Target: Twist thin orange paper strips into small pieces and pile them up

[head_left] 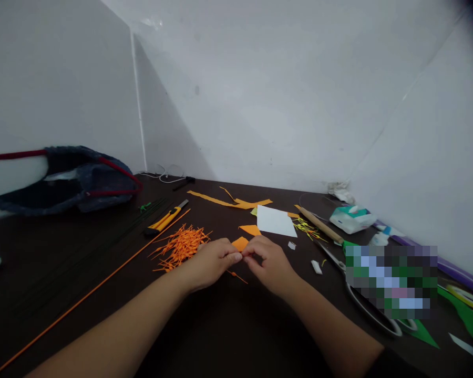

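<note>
An orange paper piece (240, 243) is pinched between my left hand (215, 261) and my right hand (270, 263), which meet fingertip to fingertip over the dark table. Both hands are closed, with thumbs pressed to the index fingers. Beside my left hand lies a heap of thin orange paper strands (183, 244), each with a small thicker part. One loose strand (237, 275) rests just below the fingertips. Just beyond my right hand lies another orange paper piece (249, 229), partly under a white sheet (276, 220).
A yellow utility knife (166, 219) and a long orange stick (98, 285) lie left. Scissors (372, 310), a wooden-handled tool (319, 223), a tissue pack (351, 218) and green scraps (423, 335) lie right. Orange strips (216, 200) lie farther back. A dark bag (98, 181) stands at far left.
</note>
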`<state>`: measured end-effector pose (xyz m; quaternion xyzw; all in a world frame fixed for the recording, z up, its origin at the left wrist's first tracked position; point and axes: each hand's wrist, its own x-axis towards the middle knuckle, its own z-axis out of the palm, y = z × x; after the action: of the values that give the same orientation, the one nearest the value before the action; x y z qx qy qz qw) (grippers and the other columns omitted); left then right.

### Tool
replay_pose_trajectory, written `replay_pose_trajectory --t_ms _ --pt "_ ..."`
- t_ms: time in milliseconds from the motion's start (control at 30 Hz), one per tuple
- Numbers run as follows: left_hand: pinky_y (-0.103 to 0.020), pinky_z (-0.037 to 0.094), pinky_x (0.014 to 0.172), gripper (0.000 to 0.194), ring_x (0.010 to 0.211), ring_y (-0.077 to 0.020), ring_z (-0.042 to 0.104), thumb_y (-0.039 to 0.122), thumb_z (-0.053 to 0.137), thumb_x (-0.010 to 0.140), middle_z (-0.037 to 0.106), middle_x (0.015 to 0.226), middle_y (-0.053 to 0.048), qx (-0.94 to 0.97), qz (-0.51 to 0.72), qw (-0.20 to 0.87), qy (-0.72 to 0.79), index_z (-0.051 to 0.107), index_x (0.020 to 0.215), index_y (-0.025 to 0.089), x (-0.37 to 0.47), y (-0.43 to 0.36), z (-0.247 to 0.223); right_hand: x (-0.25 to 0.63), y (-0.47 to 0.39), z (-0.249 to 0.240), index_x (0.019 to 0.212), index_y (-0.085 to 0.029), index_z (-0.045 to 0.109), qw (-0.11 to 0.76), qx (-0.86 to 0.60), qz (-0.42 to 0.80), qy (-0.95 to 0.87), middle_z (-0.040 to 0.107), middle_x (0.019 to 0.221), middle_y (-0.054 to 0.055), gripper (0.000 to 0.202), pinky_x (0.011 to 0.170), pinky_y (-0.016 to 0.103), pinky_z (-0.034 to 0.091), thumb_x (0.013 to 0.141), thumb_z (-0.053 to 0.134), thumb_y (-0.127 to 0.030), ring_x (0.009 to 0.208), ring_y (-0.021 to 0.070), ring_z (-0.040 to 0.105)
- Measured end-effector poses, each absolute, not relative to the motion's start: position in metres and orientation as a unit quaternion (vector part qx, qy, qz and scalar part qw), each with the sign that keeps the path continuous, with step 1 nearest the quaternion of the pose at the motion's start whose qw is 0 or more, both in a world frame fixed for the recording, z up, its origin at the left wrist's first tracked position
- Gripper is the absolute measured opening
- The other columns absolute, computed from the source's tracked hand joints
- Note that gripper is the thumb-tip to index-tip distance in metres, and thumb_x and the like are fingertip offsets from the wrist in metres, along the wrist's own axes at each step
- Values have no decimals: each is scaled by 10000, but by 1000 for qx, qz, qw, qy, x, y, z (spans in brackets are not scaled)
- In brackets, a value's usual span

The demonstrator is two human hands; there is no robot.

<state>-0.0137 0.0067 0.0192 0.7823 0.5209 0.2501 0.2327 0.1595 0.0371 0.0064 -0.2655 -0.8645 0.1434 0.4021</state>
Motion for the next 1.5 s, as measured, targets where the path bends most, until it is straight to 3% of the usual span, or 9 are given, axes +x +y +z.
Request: replay_pose_trajectory --t_ms 100,200,400,633,800,1100,1300,1500 --pt "-244 374 637 213 723 -140 513 343 480 776 548 760 7 764 259 259 531 632 719 204 -13 8 19 159 35 7 711 -205 590 397 -253 150 -869 586 726 17 119 669 285 426 737 524 -110 724 140 527" --pt "-254 363 656 162 720 -142 512 311 556 719 548 722 12 760 249 221 558 619 632 190 -10 7 23 157 34 8 703 -196 600 390 -290 195 -852 583 725 18 97 636 267 431 703 561 -106 692 131 531" --pt "-398 257 839 134 777 -165 500 285 622 674 553 701 24 785 228 95 568 604 573 199 -7 5 27 156 36 7 674 -190 591 349 -368 312 -803 578 682 -3 59 581 254 414 650 597 -136 632 119 511" --pt "-462 209 870 148 758 -166 472 274 634 660 524 693 30 796 232 30 558 545 579 187 -7 4 23 158 39 0 713 -179 577 332 -370 423 -758 573 646 0 60 528 250 398 659 589 -156 570 111 494" --pt "-479 197 889 142 763 -167 487 271 627 665 540 701 28 792 242 40 559 540 588 191 -7 5 23 156 37 5 683 -178 582 352 -377 424 -745 589 629 3 38 539 257 406 659 590 -150 571 117 504" --pt "-481 168 917 142 718 -155 513 323 632 681 573 631 41 791 223 51 568 558 645 207 -9 7 21 158 41 6 679 -189 611 323 -422 293 -795 588 635 0 46 537 258 369 687 571 -208 575 121 485" --pt "-492 138 929 113 754 -173 503 270 607 706 572 662 37 813 219 -33 538 534 646 208 -11 6 20 160 39 8 695 -182 591 320 -419 318 -788 572 633 0 36 531 243 372 708 557 -179 571 111 473" --pt "-478 133 945 99 764 -166 508 277 576 726 576 663 36 812 221 -29 540 545 656 215 -13 9 20 156 44 0 655 -176 527 318 -418 396 -754 528 548 -14 141 475 221 392 783 474 -203 498 100 492"
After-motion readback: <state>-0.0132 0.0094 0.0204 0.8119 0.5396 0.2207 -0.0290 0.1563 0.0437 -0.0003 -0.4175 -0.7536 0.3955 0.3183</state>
